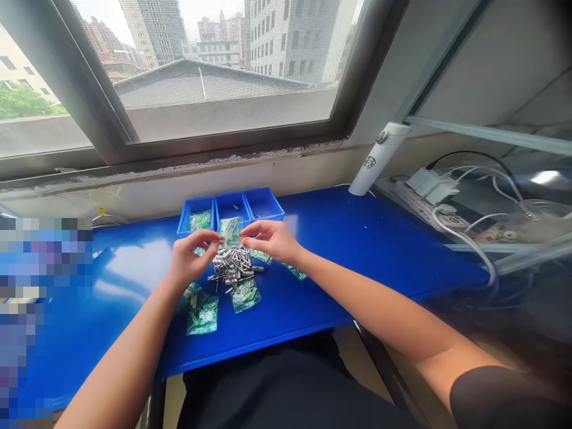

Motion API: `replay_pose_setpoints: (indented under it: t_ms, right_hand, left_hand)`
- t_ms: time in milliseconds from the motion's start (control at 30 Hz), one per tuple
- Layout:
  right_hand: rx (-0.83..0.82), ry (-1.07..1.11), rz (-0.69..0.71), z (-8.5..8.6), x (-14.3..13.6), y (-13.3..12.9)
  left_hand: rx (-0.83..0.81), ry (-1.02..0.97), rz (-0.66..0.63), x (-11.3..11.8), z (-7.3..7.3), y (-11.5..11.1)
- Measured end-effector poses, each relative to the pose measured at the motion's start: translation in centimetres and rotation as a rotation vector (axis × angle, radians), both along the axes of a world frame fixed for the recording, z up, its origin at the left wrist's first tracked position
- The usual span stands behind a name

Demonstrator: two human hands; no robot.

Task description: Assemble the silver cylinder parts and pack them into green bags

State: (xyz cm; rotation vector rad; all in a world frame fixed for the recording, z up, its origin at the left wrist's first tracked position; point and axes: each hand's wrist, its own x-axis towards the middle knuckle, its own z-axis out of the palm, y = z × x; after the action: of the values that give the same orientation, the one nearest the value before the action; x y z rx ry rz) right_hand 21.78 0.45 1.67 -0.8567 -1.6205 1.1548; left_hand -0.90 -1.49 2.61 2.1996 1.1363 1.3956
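Between my two hands a small clear plastic bag with greenish print hangs above the table, with small metal pieces showing inside. My left hand pinches its left edge between thumb and fingers. On the opposite edge, the thumb and forefinger of my right hand are closed. Just below lies a loose pile of small silvery metal pins. Around the pile are several more filled green bags, such as the bag in front and the bag at the near left.
Three joined blue bins stand behind my hands; the left one holds green bags, the middle one a small piece. A white flask stands at the blue table's back right. Chargers and cables lie beyond the right edge.
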Motion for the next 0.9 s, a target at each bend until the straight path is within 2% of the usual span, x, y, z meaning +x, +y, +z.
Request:
replay_pose_setpoints:
  t_ms: [200,333,433,600,900]
  right_hand:
    - [0.047,-0.012,-0.05,-0.75,-0.14,0.46]
    - [0.024,0.022,-0.057,-0.86,-0.19,0.47]
    - [0.002,0.045,-0.04,-0.76,-0.15,0.38]
    - [-0.014,0.037,-0.001,-0.92,-0.12,0.36]
    - [0.05,0.084,0.059,-0.88,-0.14,0.27]
  left_hand:
    - [-0.014,-0.018,0.009,0.27,-0.62,0.15]
    - [-0.105,-0.052,-0.007,0.11,-0.71,0.11]
    - [-0.144,-0.045,-0.043,0.04,-0.56,0.09]
    - [-0.079,-0.018,-0.038,0.06,-0.68,0.3]
    - [-0.117,-0.005,-0.007,-0.01,-0.54,0.24]
